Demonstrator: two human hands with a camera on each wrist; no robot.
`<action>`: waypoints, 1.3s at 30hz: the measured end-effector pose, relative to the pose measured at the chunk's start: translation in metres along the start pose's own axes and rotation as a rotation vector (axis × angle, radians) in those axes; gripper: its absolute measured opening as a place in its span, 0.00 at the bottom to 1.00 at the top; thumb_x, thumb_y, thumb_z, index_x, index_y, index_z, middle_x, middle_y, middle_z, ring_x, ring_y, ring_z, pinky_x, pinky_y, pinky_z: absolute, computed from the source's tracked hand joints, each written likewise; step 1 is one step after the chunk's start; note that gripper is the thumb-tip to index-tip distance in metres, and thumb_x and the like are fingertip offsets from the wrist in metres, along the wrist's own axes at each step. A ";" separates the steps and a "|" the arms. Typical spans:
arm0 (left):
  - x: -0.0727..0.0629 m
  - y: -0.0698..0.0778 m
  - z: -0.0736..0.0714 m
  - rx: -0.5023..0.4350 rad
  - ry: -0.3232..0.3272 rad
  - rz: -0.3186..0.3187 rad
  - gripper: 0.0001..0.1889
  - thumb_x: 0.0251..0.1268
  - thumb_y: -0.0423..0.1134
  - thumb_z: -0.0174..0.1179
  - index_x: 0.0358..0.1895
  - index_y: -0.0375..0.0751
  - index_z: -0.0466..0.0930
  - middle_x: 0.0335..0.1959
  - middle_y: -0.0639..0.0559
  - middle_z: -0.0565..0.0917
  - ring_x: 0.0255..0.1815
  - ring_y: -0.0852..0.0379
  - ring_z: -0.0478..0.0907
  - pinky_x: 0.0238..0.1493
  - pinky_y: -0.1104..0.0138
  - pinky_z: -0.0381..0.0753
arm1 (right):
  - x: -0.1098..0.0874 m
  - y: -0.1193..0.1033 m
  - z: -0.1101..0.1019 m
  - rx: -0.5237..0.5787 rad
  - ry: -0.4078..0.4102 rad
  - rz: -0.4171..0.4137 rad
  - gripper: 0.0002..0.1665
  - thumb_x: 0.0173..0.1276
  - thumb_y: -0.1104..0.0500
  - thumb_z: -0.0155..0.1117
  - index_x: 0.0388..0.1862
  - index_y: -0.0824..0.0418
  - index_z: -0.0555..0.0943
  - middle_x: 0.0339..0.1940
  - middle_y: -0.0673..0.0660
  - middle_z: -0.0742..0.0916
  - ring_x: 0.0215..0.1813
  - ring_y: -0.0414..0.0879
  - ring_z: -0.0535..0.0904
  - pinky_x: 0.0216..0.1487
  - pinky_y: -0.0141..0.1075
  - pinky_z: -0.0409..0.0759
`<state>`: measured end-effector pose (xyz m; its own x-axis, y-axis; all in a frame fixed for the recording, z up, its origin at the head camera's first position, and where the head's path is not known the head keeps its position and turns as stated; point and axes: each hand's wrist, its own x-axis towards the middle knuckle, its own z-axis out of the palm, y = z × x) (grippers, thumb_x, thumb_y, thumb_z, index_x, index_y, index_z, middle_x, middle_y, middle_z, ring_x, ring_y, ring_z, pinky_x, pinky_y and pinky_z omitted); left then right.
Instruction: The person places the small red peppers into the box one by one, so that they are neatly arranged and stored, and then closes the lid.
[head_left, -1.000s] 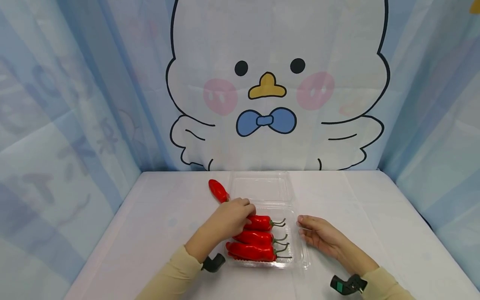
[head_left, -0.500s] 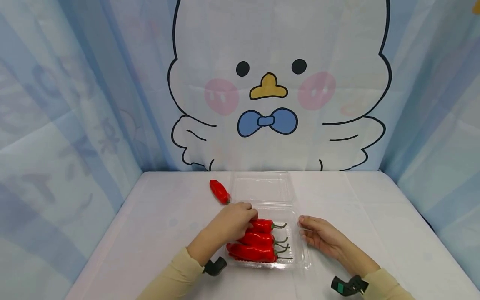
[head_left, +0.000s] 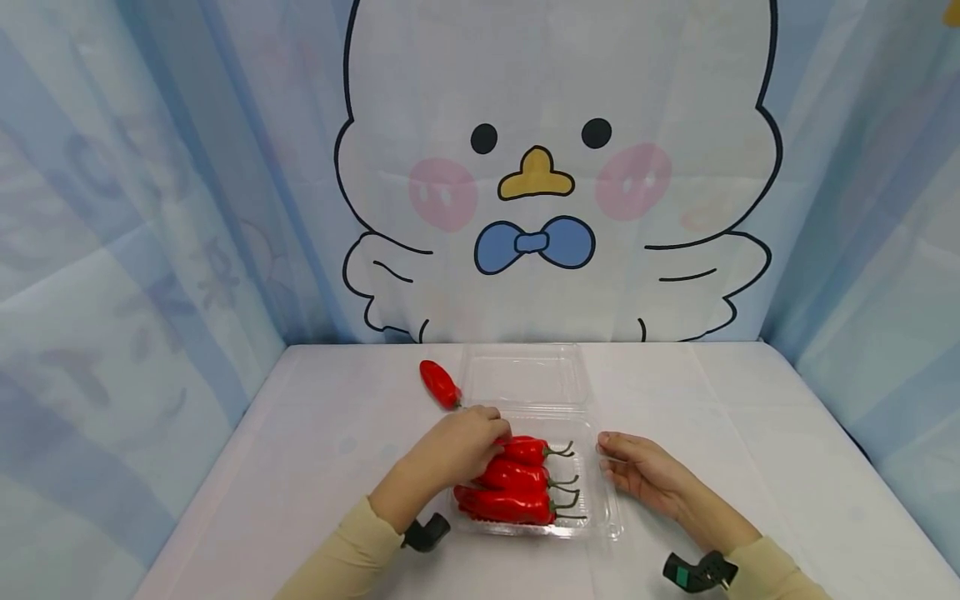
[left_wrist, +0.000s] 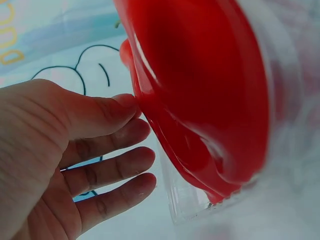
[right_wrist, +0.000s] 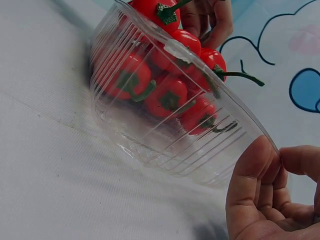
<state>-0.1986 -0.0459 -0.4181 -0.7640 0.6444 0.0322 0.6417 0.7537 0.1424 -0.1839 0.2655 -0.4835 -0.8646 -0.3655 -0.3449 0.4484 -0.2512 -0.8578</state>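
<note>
Red peppers with green stems lie side by side in a clear plastic clamshell box [head_left: 600, 508], stems pointing right. My left hand [head_left: 465, 442] pinches the left end of the farthest top pepper [head_left: 528, 451] between thumb and index finger. In the left wrist view the other fingers [left_wrist: 132, 190] are spread apart, and a nearer pepper [left_wrist: 200, 75] hides part of the held one. My right hand [head_left: 641, 471] pinches the box's right rim between thumb and fingers. The right wrist view shows more peppers [right_wrist: 167, 95] in a lower layer through the ribbed wall.
A single red pepper [head_left: 439, 384] lies on the white table [head_left: 337, 467] beyond my left hand. The box's open lid [head_left: 525, 375] lies flat behind it, near the table's back edge. Printed curtains [head_left: 555, 308] stand behind and at both sides.
My left hand has shifted a little toward me with the far pepper, which now lies closer to the middle one. The right hand keeps its place at the rim.
</note>
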 end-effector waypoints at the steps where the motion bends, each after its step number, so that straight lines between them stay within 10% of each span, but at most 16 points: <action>1: 0.000 0.000 0.000 -0.002 0.002 0.000 0.09 0.68 0.38 0.69 0.49 0.49 0.88 0.41 0.55 0.86 0.40 0.61 0.81 0.47 0.70 0.85 | 0.000 0.000 0.000 -0.003 -0.001 -0.001 0.08 0.84 0.58 0.53 0.46 0.57 0.79 0.40 0.47 0.85 0.38 0.35 0.82 0.42 0.25 0.84; 39: -0.006 -0.023 -0.010 -0.038 0.031 -0.010 0.08 0.69 0.36 0.68 0.48 0.44 0.87 0.39 0.53 0.86 0.37 0.59 0.80 0.46 0.67 0.87 | -0.002 -0.001 -0.001 0.008 -0.029 -0.005 0.09 0.84 0.58 0.51 0.46 0.57 0.80 0.40 0.47 0.85 0.38 0.35 0.82 0.42 0.26 0.85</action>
<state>-0.2093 -0.0684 -0.4115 -0.7728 0.6317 0.0614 0.6311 0.7545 0.1801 -0.1827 0.2674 -0.4819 -0.8597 -0.3904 -0.3294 0.4462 -0.2603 -0.8562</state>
